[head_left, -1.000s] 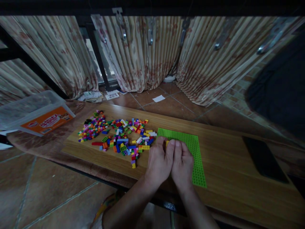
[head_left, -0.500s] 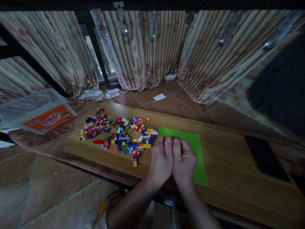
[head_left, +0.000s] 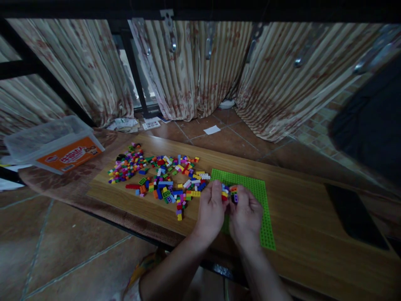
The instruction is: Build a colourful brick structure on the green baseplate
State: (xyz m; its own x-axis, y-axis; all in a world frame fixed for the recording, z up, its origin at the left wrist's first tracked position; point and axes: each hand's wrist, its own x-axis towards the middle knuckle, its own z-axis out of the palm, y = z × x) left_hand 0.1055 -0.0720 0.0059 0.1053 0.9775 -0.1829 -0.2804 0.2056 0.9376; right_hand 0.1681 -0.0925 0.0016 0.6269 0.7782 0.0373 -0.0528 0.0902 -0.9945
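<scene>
My left hand (head_left: 210, 209) is closed around small toy bricks (head_left: 224, 195), of which red, yellow and pale ones show at the fingertips. Close beside it, my right hand (head_left: 247, 213) grips other toy bricks (head_left: 234, 195), orange and purple among them. Both hands are over the green baseplate (head_left: 265, 209), and a narrow gap separates their fingertips. How many bricks each hand has is hidden by the fingers. Loose toy bricks (head_left: 163, 184) of many colours spread across the wooden board to the left of my hands.
The wooden board (head_left: 300, 217) carries a dark flat panel (head_left: 354, 215) at its right. A clear plastic bin (head_left: 53, 144) with an orange label stands at the far left. Curtains (head_left: 184, 71) hang beyond, and a white paper (head_left: 212, 130) lies on the tiled floor.
My hands, pressed together as fists before, have moved slightly apart. Bricks now show between the fingertips. The camera view has shifted a little.
</scene>
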